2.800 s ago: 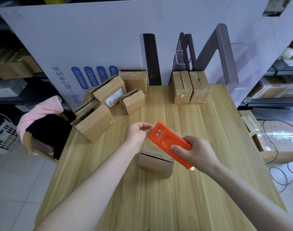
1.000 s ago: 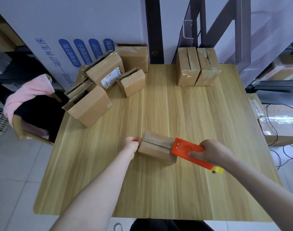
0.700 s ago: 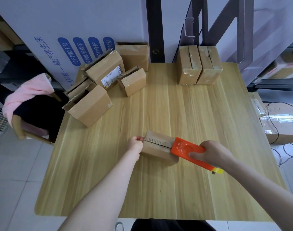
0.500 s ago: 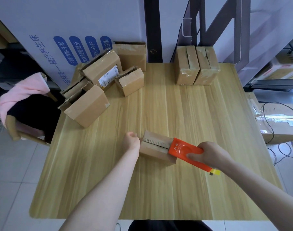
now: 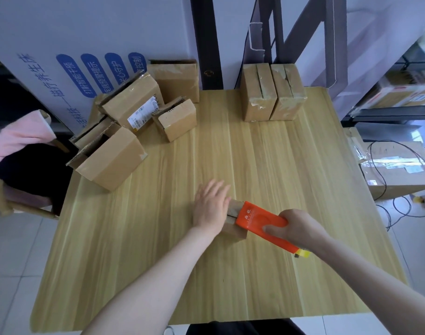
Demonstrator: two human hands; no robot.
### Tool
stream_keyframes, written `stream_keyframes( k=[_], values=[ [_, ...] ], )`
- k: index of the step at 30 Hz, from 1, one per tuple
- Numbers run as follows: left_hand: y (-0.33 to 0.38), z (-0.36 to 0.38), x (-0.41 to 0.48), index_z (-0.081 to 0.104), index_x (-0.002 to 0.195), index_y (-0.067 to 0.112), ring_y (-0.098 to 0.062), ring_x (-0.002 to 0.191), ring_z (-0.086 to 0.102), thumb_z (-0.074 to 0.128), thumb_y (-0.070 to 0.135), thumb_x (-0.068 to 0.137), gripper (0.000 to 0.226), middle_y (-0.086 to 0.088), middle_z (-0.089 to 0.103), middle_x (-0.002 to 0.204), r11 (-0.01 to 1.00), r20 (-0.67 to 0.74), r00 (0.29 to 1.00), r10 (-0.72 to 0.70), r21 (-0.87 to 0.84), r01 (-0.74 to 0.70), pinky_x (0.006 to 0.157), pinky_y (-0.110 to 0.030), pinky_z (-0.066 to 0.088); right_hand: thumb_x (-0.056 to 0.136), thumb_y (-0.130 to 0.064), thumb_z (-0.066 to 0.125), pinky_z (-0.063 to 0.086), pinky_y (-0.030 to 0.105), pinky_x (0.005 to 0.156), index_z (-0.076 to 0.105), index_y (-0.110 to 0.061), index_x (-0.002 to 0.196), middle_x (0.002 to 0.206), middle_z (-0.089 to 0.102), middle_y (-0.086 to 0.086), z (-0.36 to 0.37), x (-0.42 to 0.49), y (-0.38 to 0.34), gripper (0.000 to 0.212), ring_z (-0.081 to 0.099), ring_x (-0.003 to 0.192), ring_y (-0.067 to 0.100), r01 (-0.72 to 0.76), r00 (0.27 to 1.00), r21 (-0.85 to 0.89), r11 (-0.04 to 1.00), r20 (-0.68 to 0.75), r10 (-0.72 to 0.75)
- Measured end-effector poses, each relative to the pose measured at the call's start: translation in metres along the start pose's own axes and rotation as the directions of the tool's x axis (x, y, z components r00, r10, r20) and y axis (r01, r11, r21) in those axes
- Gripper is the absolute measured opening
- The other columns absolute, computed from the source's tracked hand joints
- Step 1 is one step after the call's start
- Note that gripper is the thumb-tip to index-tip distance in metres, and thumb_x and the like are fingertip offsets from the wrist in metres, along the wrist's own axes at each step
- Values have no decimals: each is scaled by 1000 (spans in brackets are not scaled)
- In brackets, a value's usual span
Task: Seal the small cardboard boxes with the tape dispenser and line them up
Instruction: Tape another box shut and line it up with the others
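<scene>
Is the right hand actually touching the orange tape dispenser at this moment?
Touching. The head view shows the right hand gripping the orange tape dispenser: its thumb lies on the orange face and the hand wraps round the rear end.

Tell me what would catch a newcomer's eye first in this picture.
The orange tape dispenser stands out, gripped by the right hand on a small cardboard box on the wooden table, with the left hand flat on that box. At the far edge two taped boxes stand side by side; a jumbled heap of boxes sits far left.
</scene>
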State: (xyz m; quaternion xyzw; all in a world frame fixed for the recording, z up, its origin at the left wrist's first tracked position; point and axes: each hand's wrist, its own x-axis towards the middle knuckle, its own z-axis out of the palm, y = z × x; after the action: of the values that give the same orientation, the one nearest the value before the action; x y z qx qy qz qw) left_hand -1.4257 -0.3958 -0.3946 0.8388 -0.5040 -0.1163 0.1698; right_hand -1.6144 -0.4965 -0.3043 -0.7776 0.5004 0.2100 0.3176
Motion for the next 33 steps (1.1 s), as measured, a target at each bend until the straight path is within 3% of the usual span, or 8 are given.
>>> stream_keyframes(
  k=[2, 6, 12, 21, 24, 28, 33],
  values=[
    [9, 8, 1, 59, 127, 23, -18, 139, 35, 33, 34, 101, 38, 6, 54, 138, 991, 93, 989, 113, 61, -119, 119, -42, 12, 76, -61, 64, 57, 31, 60, 63, -19, 92, 80, 64, -5, 1, 2, 4, 45, 65, 71, 13, 17, 1000, 4, 1000, 7, -17],
    [10, 13, 3, 62, 98, 28, -18, 108, 52, 13, 41, 95, 51, 9, 63, 104, 979, 87, 993, 83, 178, -98, 108, -36, 23, 76, -61, 63, 54, 30, 61, 63, -22, 88, 77, 64, -7, 2, 13, 18, 41, 64, 70, 11, 91, 996, 25, 996, 25, -91],
    [9, 15, 3, 59, 86, 27, -20, 92, 52, 20, 42, 97, 42, 8, 60, 88, 965, 55, 995, 81, 245, -92, 93, -35, 29, 79, -50, 68, 44, 24, 56, 58, -27, 76, 69, 59, -9, 0, 24, 46, 26, 58, 64, 9, 238, 968, 88, 967, 61, -244],
    [12, 16, 3, 59, 87, 27, -18, 90, 51, 17, 45, 99, 47, 9, 57, 87, 960, 50, 997, 61, 271, -73, 93, -35, 30, 76, -56, 67, 45, 27, 54, 59, -27, 73, 65, 60, -8, -7, 21, 99, 30, 60, 63, 7, 166, 984, 22, 986, 65, -167],
    [13, 17, 2, 59, 87, 27, -19, 89, 51, 18, 45, 99, 47, 9, 57, 87, 958, 48, 997, 52, 278, -64, 94, -35, 30, 76, -62, 61, 38, 24, 49, 59, -26, 76, 69, 58, -11, -4, 23, 77, 36, 57, 64, 9, 144, 989, -112, 983, 46, -140],
    [14, 17, 2, 59, 88, 27, -18, 92, 51, 16, 45, 99, 48, 9, 58, 89, 955, 57, 998, 41, 291, -56, 96, -35, 29, 76, -64, 57, 42, 24, 55, 60, -18, 80, 71, 57, -5, -1, 27, 38, 47, 59, 72, 18, 118, 993, -219, 968, 27, -115],
    [15, 20, 2, 58, 87, 26, -19, 91, 51, 19, 42, 99, 44, 8, 58, 88, 955, 51, 998, 39, 293, -52, 96, -34, 27, 81, -51, 54, 39, 25, 60, 44, -20, 64, 62, 43, -5, 1, 13, 2, 36, 51, 70, 22, 65, 992, -310, 949, -80, -94]
  ],
)
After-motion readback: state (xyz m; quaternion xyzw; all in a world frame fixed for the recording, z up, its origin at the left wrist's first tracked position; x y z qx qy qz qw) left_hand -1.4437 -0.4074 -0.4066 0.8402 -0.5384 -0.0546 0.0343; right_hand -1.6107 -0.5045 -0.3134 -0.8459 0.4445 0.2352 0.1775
